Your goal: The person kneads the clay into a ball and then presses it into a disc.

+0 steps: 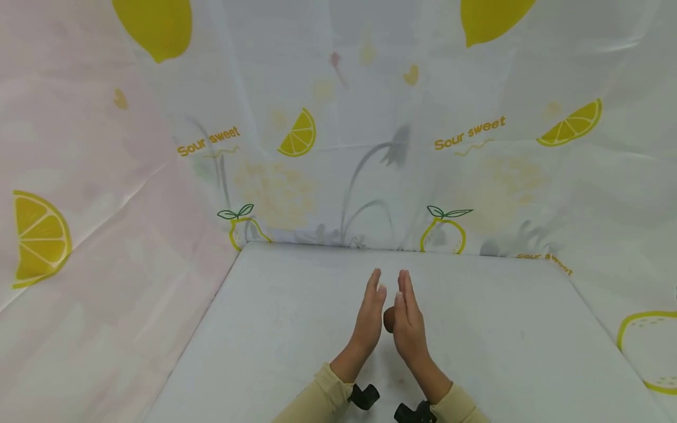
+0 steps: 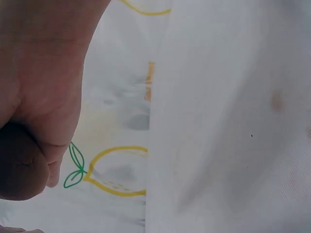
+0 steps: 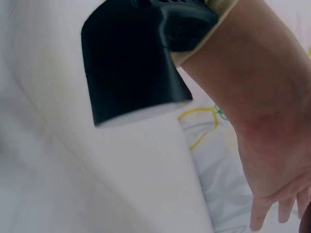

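A smooth brown ball (image 1: 389,319) sits between my two upright palms, with a small crease on its surface in the left wrist view (image 2: 24,167). My right hand (image 1: 409,326) overlaps part of it, palm facing inward and fingers straight. On the other side, my left hand (image 1: 369,314) faces it with fingers extended, its palm right at the ball's edge. The left wrist view shows the right palm beside the ball. In the right wrist view the left hand (image 3: 282,155) reaches down with fingers straight, and only a sliver of the ball appears at the edge.
A white tabletop (image 1: 275,311) lies beneath my hands. Lemon-printed cloth (image 1: 344,176) hangs behind it and at both sides. Black wrist cameras (image 1: 365,396) are strapped under both wrists, close to each other. Small faint stains mark the table.
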`<state>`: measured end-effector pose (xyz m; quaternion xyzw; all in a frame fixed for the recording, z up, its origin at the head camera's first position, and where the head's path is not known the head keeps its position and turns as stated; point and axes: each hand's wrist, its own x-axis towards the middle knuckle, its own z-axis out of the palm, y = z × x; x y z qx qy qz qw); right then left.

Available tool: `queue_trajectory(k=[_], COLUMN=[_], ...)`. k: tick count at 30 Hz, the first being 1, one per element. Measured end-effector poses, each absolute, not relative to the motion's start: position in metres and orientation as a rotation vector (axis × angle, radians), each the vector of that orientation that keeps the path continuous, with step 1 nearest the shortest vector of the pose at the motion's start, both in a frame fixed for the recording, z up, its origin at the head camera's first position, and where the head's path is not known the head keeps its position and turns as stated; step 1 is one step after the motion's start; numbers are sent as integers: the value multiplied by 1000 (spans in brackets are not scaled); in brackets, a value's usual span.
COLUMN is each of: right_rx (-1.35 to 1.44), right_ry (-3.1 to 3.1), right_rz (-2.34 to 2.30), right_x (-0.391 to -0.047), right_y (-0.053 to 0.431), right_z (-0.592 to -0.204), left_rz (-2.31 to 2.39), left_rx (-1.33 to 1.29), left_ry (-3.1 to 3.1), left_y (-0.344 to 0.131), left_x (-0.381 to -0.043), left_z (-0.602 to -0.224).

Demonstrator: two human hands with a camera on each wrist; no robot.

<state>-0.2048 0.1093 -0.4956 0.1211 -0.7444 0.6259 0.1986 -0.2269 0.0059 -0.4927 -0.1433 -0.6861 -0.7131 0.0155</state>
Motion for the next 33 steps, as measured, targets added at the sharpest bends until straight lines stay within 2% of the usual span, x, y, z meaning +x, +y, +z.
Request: queue_trajectory(k=[23,33], right_rx=[77,74], right_ry=[-2312,-2376], right_rz=[1599,1511], right_x=[-213,-216], right_y=[129,139], right_z=[-518,-529], left_rz=[-1836,-1687], left_rx=[-425,-428], left_ry=[-2354,-2514], left_y=[-6,-11], left_x=[-231,-235], left_z=[-509,-517])
